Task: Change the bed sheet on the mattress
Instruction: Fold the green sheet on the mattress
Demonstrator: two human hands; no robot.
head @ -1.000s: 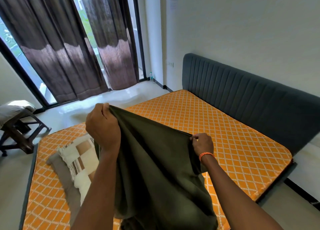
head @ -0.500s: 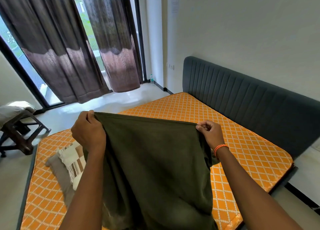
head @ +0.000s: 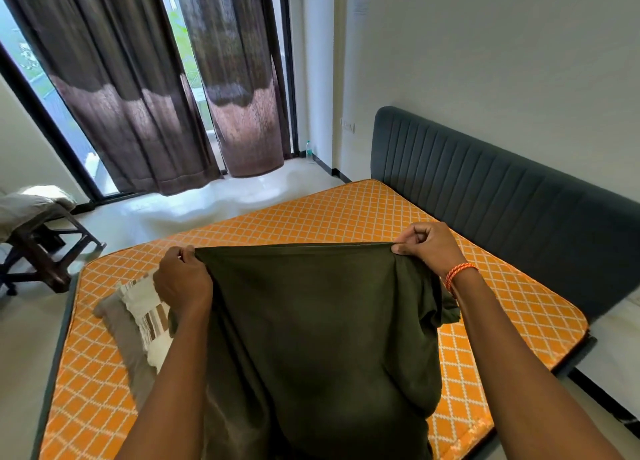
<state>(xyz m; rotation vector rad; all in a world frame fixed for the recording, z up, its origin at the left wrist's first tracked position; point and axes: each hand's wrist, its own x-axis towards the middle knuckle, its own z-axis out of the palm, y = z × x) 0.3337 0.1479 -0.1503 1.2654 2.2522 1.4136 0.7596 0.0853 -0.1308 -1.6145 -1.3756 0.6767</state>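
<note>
A dark olive-green bed sheet hangs in front of me, its top edge stretched level between my hands. My left hand is shut on the sheet's left top corner. My right hand, with an orange thread band at the wrist, is shut on the right top corner. Below lies the bare orange mattress with a white diamond pattern. The sheet hides the middle of the mattress and its own lower part runs out of view.
A pillow with cream and brown patches lies on the mattress at the left. A dark grey padded headboard stands along the right wall. Brown curtains cover the window. A dark chair stands at the far left. A small bottle sits in the corner.
My hands have moved apart, pulling the sheet's top edge out straight and wide. My right hand has gone right and up; the left has dropped slightly.
</note>
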